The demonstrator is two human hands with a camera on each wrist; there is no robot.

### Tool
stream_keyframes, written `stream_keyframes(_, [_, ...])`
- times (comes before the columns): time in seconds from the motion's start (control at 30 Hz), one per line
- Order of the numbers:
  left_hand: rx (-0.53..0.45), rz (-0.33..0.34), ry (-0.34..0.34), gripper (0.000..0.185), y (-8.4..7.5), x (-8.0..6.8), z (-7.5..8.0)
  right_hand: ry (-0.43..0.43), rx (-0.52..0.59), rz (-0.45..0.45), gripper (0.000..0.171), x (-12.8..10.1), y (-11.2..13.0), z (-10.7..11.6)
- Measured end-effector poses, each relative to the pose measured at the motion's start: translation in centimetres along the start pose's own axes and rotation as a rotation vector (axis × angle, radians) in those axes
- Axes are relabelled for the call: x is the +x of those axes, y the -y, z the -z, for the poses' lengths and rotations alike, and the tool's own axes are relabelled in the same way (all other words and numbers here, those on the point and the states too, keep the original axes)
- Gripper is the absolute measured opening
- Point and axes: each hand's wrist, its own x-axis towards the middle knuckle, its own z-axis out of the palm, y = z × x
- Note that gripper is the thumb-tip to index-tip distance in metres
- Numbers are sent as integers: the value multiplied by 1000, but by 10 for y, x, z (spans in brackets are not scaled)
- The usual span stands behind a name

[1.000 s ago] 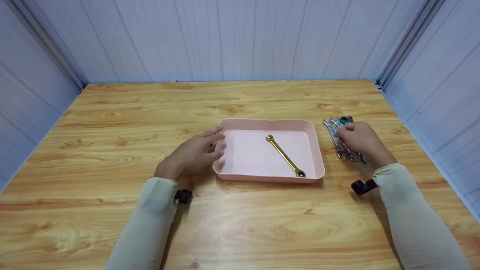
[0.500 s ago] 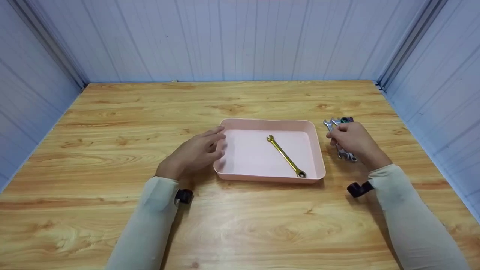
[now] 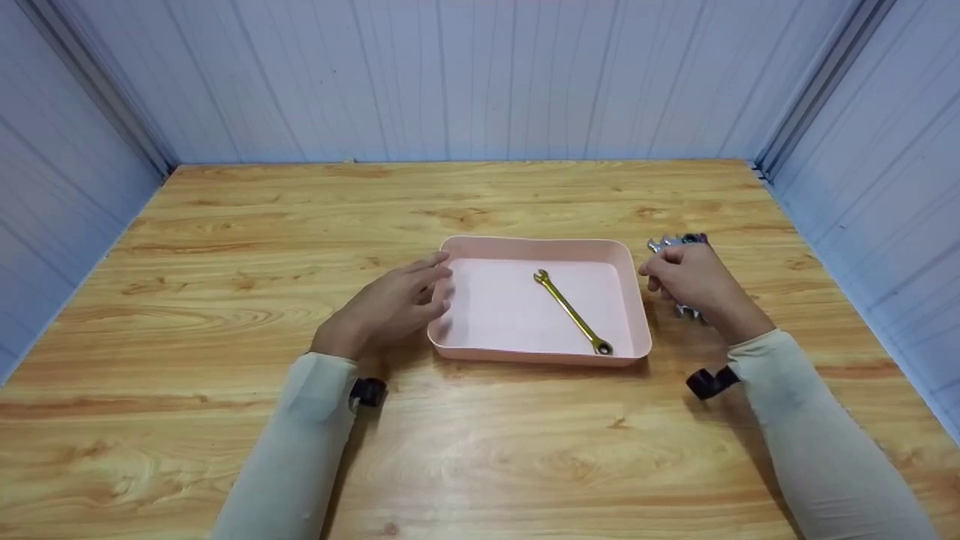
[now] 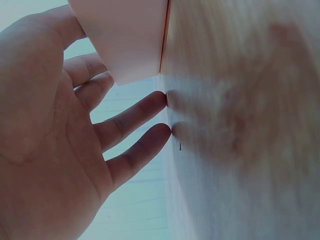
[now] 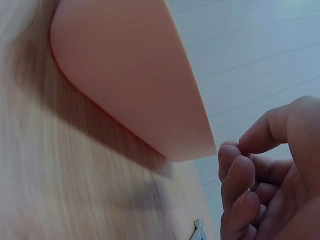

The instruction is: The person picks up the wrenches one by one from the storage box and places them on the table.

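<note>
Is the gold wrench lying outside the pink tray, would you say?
No, the gold wrench lies diagonally inside the pink tray.

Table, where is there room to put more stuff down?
Bare wood lies behind the pink tray, left of the left hand, and in front between the sleeves. Crowded: right of the tray, where the right hand covers the wrenches.

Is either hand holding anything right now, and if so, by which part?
Neither. The left hand rests open against the pink tray's left wall. The right hand, fingers curled, hovers empty beside the wrench pile.
</note>
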Motion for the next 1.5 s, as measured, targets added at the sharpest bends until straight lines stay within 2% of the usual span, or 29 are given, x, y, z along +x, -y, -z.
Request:
stream_keyframes(0.27, [6, -8, 6, 55, 0, 0, 0, -17, -11, 86, 33, -7, 8, -5])
stream_keyframes(0.47, [9, -2, 8, 56, 0, 2, 0, 6, -35, 78, 32, -13, 18, -8])
stream_keyframes(0.67, [18, -14, 6, 57, 0, 1, 0, 20, -37, 140, 29, -16, 26, -16])
stream_keyframes(0.87, [11, 16, 8, 56, -2, 0, 0, 33, -44, 172, 27, -19, 29, -23])
stream_keyframes(1.27, [-4, -20, -8, 50, -2, -1, 0, 146, -48, 235, 24, -24, 33, -42])
stream_keyframes(1.5, [-11, -13, -11, 50, -2, 0, -1, 213, -79, 208, 20, -25, 34, -51])
